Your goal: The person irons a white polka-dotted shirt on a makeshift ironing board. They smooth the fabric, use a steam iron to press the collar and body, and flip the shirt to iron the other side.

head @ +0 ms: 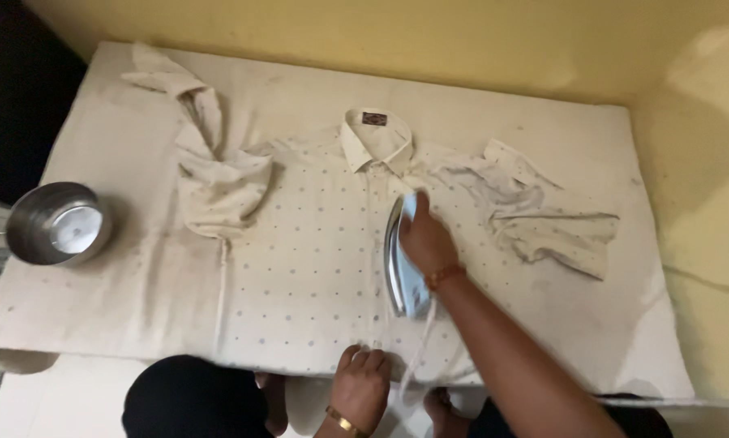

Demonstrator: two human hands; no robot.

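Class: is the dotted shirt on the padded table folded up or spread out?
Spread out: the shirt lies flat, collar up, both sleeves out sideways, under the iron.
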